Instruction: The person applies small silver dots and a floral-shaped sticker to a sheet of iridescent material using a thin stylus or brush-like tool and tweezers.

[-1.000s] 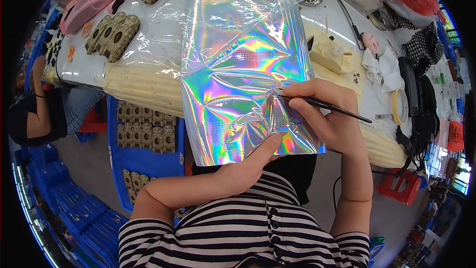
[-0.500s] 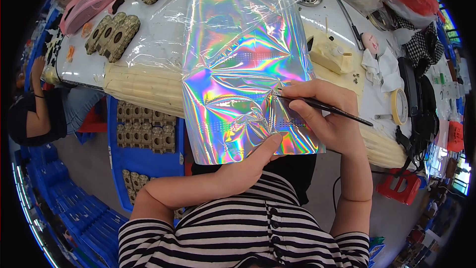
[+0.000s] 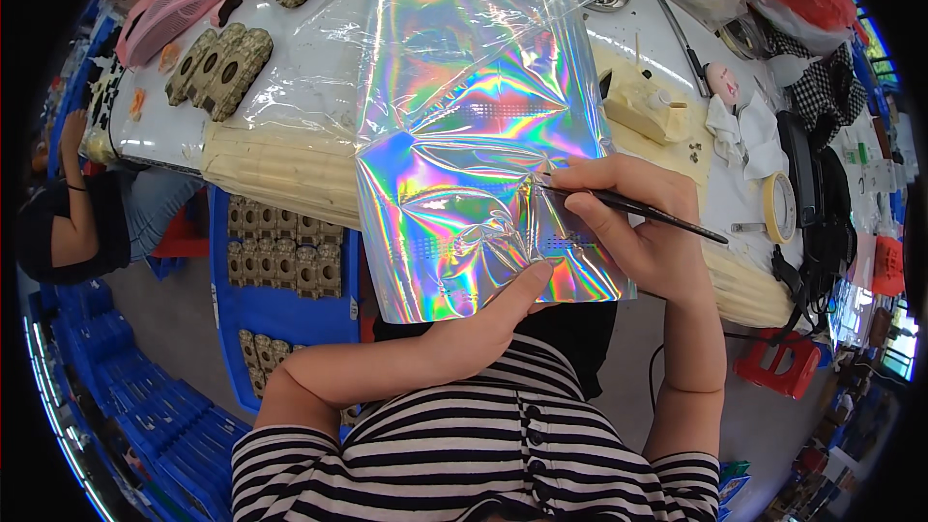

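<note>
**Fine brush on a holographic sheet, steadied from below**

My right hand point(image 3: 646, 232) has its fingers closed around a thin dark brush point(image 3: 638, 206), held like a pen, its tip touching the holographic foil sheet point(image 3: 464, 164) near a crumpled fold in the sheet's lower right part. I judge the pen-like hold is there for control at the tip. My left hand point(image 3: 493, 314) comes in from below with the thumb pressed on the sheet's lower edge and the fingers hidden under it, so it pinches the foil, most likely to keep it from sliding under the brush.

The sheet hangs over the near edge of the white table point(image 3: 319, 87), with clear plastic film point(image 3: 300, 77) spreading out from beneath it at the left. To the right lie a cream foam block point(image 3: 646, 106), a roll of tape point(image 3: 779, 207) and white cloths point(image 3: 744, 130). At the far left sit camouflage-patterned parts point(image 3: 217, 66), more of them in a blue tray point(image 3: 285, 280) below the table. Another person's arm point(image 3: 72, 184) shows at the left rim.
</note>
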Motion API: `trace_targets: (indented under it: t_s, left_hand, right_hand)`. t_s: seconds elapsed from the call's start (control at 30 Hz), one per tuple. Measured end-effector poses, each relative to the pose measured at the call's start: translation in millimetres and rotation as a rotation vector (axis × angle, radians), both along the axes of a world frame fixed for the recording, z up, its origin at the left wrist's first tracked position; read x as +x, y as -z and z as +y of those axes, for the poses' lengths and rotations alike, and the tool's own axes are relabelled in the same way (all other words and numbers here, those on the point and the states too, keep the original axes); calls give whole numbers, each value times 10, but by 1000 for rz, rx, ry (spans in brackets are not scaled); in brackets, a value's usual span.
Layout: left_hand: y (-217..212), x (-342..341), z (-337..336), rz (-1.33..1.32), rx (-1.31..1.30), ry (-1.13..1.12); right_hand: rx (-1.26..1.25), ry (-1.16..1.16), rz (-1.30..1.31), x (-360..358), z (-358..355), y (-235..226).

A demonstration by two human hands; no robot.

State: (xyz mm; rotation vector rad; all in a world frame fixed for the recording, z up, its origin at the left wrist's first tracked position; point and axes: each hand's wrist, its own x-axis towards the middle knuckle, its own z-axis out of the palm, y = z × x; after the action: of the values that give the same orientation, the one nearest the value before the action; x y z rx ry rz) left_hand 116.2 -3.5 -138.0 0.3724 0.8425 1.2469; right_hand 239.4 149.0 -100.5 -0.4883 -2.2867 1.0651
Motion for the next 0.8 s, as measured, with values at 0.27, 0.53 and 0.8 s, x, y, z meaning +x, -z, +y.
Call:
trace_targets:
  t_s: [0.27, 0.53, 0.8]
  left_hand:
    - [4, -8, -10, 47, -11, 11]
    - [40, 19, -20, -41, -64, -7]
    - [3, 4, -7, 4, -69, -13]
  right_hand:
    - [-74, -3, -18, 14, -16, -15]
    - [-5, -32, 4, 3, 8, 33]
    - [-39, 15, 3, 18, -10, -18]
